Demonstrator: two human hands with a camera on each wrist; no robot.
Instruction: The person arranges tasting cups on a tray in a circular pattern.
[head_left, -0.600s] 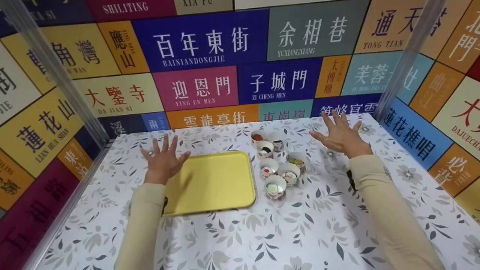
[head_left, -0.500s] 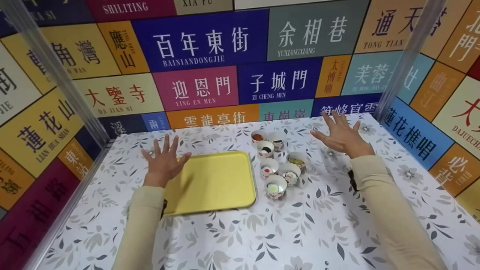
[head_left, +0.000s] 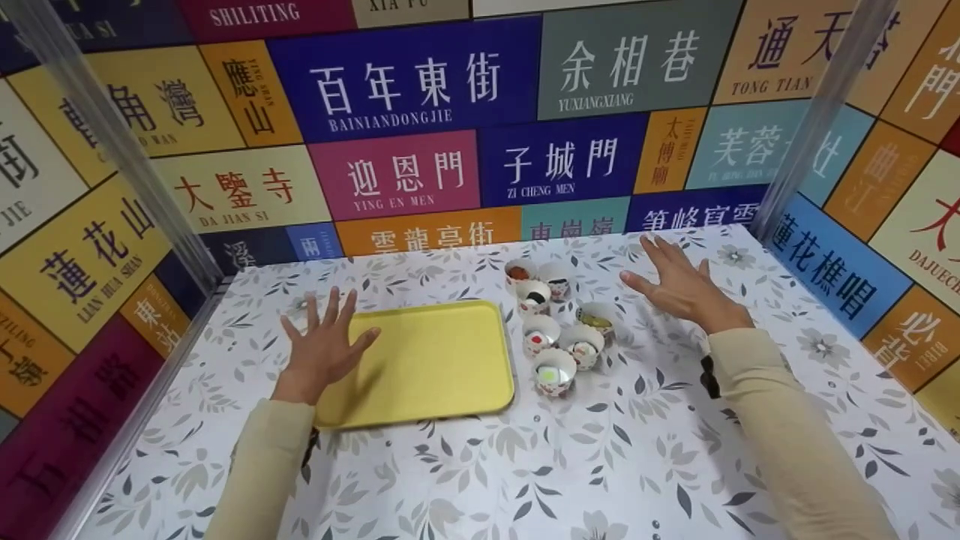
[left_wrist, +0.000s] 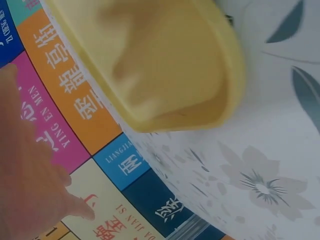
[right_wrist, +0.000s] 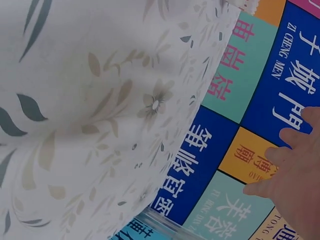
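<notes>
My left hand (head_left: 319, 349) hovers with spread fingers over the left side of a yellow tray (head_left: 442, 360), holding nothing. In the left wrist view the tray (left_wrist: 175, 65) carries a shadow of the hand. To the right, my right hand (head_left: 679, 289) is raised above the tablecloth, fingers apart and nothing in them. Between the tray and that hand stands a cluster of several small patterned paper cups. The nearest cup (head_left: 555, 373) has something pale green inside, another cup (head_left: 540, 336) something red. A cup (head_left: 595, 321) on the right side holds a yellowish-green item.
The table wears a white leaf-print cloth (head_left: 480, 480). Behind it rises a wall of coloured panels (head_left: 405, 82) with Chinese lettering. Clear plastic-looking posts stand at the left corner (head_left: 142, 165) and right corner (head_left: 814, 112).
Both hands have drawn slightly back and down toward the person, the left forearm also shifting left. The head view has shifted a little. Tray and cups stay in place.
</notes>
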